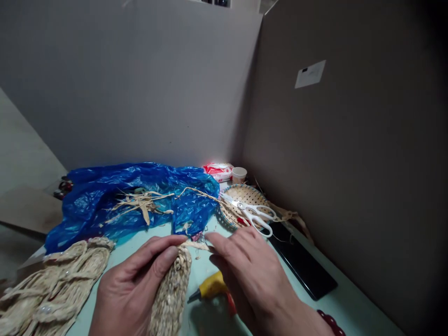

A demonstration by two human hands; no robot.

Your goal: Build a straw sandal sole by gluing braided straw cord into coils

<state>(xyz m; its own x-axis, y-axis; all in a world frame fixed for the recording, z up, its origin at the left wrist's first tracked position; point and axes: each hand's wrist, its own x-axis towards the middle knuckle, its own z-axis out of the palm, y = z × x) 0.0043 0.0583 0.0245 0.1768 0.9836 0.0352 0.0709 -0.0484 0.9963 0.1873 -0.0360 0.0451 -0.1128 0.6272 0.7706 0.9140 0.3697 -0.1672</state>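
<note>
My left hand (136, 280) pinches the upper end of a woven straw piece (171, 289), thumb on its near face. A pale flat strand (194, 244) runs from that end to my right hand (245, 275), whose thumb and forefinger close on it. Partly hidden behind my right hand, a yellow glue gun (212, 285) with a dark nozzle lies on the table. Several woven straw pieces (63, 284) with loose strands lie at the lower left.
A blue plastic bag (94, 200) carries loose straw strips (142, 204). White scissors (250, 212) rest on a round woven basket (233, 192). Nearby are a paper cup (239, 174), a red-white packet (219, 171) and a black phone (304, 266). Grey panels (157, 84) stand behind and right.
</note>
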